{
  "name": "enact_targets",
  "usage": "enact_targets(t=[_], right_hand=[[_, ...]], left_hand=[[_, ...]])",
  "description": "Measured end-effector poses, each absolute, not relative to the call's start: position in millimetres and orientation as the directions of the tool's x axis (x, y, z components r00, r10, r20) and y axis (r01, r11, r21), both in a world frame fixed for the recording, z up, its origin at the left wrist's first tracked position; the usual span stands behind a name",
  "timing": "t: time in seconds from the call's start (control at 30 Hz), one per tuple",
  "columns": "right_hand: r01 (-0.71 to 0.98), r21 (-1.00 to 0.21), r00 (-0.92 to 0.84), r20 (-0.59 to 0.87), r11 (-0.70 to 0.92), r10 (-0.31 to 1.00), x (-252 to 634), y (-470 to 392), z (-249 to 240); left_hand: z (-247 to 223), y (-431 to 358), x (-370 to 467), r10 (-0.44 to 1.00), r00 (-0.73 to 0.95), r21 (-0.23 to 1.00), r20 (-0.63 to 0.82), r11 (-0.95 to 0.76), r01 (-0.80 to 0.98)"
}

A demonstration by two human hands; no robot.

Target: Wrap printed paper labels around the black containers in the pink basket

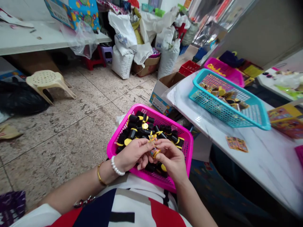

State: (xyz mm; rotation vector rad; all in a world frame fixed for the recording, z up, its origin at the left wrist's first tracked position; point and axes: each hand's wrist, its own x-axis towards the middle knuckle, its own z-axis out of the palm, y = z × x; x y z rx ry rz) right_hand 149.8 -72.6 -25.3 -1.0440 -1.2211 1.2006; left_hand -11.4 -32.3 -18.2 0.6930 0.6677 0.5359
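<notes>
**Basket of black caps on my lap, sticker piece in both hands**

Biggest thing around me is the tiled floor (71, 126), pretty stained, with a cream stool (48, 82) off to my left and a pile of white sacks (132, 47) against the far side. To my right is the marble-look bench (260, 151). On it sits a teal basket (258, 123) with a few yellowish bits inside, tilted a little, and behind it a second pink one (233, 77). A small sticker sheet (237, 144) lies flat on the bench just in front of the teal basket, not touching it.

Right on my lap is the pink basket (187, 148), holding a heap of black caps (142, 127) with yellow bands and yellow ends, lying every which way.

My left hand (132, 154) and right hand (171, 159) meet over the near side of that basket. Both are pinched shut on one small piece (155, 152), orange-yellow with a colourful label, held between my fingertips just above the caps. Honestly can't tell if the label is fully on it or half wrapped, my fingers cover most of it.

Smallest stuff: pearl bracelet (116, 167) and gold bangle (100, 176) on my left wrist.
</notes>
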Motion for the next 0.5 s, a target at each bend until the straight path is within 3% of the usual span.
enact_targets(t=[0.13, 0.23, 0.33, 0.43, 0.5], right_hand=[[0.052, -0.977, -0.070, 0.204, 0.208, 0.976, 161.3, -60.7, -17.9], [0.296, -0.904, 0.153, 0.363, 0.308, 0.919, 198.7, -19.9, 13.2], [0.525, -0.774, 0.387, 0.588, 0.354, 0.711, 255.3, 36.0, 57.5], [0.640, -0.734, 0.417, 0.579, 0.225, 0.701, 290.9, 65.3, 77.4], [0.728, -0.667, 0.370, 0.579, 0.160, 0.727, 283.6, 58.0, 64.2]], left_hand=[[-19.1, -34.7, -10.7, 0.676, 0.636, 0.740, -0.371, 0.629, -0.237], [-23.0, -40.9, -14.5, 0.675, 0.642, 0.779, -0.365, 0.599, -0.186], [-27.4, -48.8, -19.5, 0.637, 0.686, 0.841, -0.352, 0.536, -0.067], [-28.7, -53.1, -22.7, 0.598, 0.713, 0.867, -0.367, 0.497, 0.030], [-27.9, -52.6, -23.5, 0.601, 0.703, 0.871, -0.381, 0.488, 0.055]])
